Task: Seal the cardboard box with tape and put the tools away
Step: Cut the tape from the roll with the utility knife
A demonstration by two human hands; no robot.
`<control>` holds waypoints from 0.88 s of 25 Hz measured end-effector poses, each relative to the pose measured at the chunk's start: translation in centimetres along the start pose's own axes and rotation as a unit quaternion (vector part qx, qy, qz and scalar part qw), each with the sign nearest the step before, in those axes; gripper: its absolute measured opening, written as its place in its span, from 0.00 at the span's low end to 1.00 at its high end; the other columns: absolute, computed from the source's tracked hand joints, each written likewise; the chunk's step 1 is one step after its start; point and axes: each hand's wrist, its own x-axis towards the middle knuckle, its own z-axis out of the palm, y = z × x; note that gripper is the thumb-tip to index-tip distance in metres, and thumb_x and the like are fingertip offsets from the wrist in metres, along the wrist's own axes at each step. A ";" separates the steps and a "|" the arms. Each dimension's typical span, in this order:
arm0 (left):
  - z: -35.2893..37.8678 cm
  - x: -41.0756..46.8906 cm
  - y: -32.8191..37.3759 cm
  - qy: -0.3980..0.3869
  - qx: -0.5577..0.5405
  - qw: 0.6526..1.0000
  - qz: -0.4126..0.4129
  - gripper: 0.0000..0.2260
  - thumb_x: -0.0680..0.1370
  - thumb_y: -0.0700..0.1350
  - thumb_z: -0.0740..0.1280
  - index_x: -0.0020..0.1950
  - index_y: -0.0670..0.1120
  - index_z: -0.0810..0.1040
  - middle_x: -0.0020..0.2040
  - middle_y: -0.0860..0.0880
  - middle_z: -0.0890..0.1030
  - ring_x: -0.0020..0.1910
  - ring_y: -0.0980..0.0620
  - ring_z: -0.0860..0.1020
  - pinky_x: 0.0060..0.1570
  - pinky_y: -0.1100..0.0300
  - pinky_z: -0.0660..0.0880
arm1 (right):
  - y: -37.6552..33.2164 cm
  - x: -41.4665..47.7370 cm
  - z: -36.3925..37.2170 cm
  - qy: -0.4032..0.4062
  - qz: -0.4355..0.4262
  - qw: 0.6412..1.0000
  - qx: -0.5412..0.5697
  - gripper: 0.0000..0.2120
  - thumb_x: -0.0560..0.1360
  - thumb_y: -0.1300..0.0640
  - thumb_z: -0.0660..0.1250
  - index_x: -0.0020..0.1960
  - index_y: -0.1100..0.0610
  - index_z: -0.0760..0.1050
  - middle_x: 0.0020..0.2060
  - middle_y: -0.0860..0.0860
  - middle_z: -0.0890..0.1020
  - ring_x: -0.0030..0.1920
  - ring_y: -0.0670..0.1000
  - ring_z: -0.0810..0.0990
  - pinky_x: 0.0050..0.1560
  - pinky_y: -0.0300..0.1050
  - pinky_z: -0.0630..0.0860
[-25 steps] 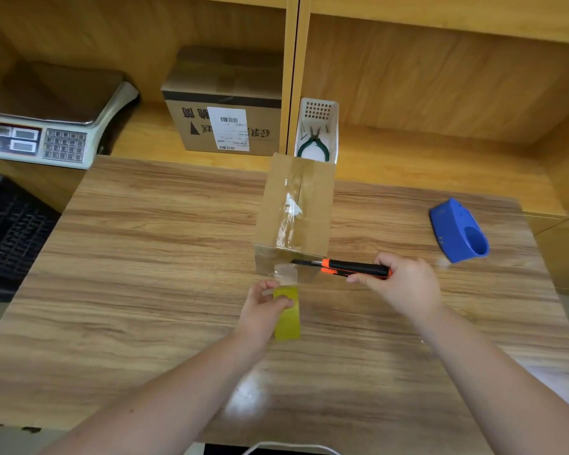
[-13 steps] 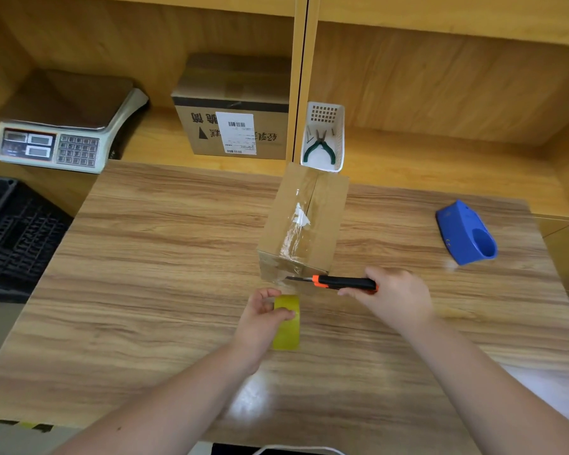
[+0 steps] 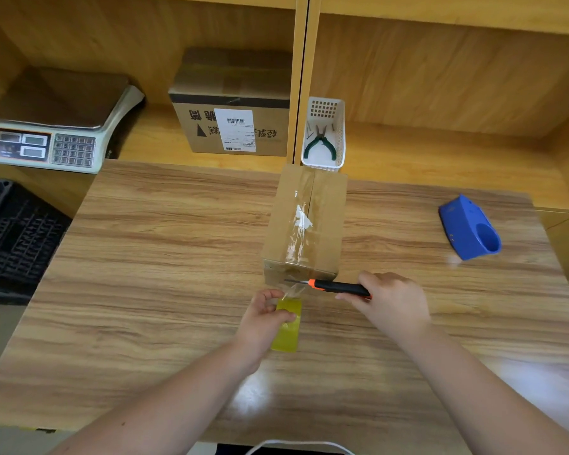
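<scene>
The left hand [image 3: 264, 318] grips a glossy yellowish tape roll [image 3: 287, 326]; the right hand [image 3: 390, 298] clasps a black-and-orange utility knife [image 3: 334, 286] at the brown cardboard box's [image 3: 306, 224] near edge on the wood-grain counter [image 3: 151, 264].

A packing station: weighing scale [image 3: 56, 133], labelled carton [image 3: 232, 106] (barcode sticker), wooden shelving [image 3: 440, 70].

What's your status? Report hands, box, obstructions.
Left hand holds tape roll; right hand holds utility knife, blade at tape. Cardboard box taped on top. Nothing obstructing.
</scene>
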 end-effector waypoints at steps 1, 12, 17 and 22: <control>0.0 0.0 0.0 -0.004 0.000 1.000 0.002 0.19 0.70 0.32 0.70 0.58 0.46 0.73 0.47 0.44 0.81 0.42 0.47 0.79 0.45 0.53 0.74 | -0.2 0.0 0.2 0.001 -0.007 1.000 -0.008 0.25 0.68 0.34 0.61 0.29 0.55 0.69 0.18 0.49 0.69 0.18 0.52 0.67 0.21 0.36 0.58; -0.2 0.3 -0.6 -0.027 -0.005 1.000 -0.002 0.18 0.71 0.30 0.70 0.53 0.48 0.71 0.41 0.47 0.82 0.42 0.46 0.79 0.46 0.50 0.76 | 0.9 -0.7 1.2 -0.019 -0.001 1.000 -0.010 0.26 0.66 0.33 0.64 0.28 0.56 0.69 0.17 0.50 0.70 0.18 0.53 0.69 0.21 0.36 0.58; -1.2 -0.3 -0.2 -0.010 0.151 0.986 0.063 0.18 0.73 0.35 0.68 0.59 0.48 0.69 0.38 0.50 0.79 0.34 0.53 0.77 0.28 0.66 0.72 | 1.8 -2.7 2.5 -0.205 0.132 0.967 0.078 0.22 0.69 0.33 0.63 0.41 0.52 0.74 0.28 0.49 0.76 0.32 0.53 0.75 0.28 0.43 0.66; -3.0 -0.7 -0.3 -0.056 0.530 0.832 0.154 0.22 0.74 0.42 0.63 0.66 0.56 0.64 0.54 0.48 0.77 0.48 0.47 0.78 0.39 0.58 0.76 | 1.1 -5.0 5.1 -0.293 0.204 0.912 0.204 0.19 0.76 0.40 0.60 0.46 0.55 0.77 0.37 0.53 0.79 0.41 0.55 0.77 0.36 0.46 0.66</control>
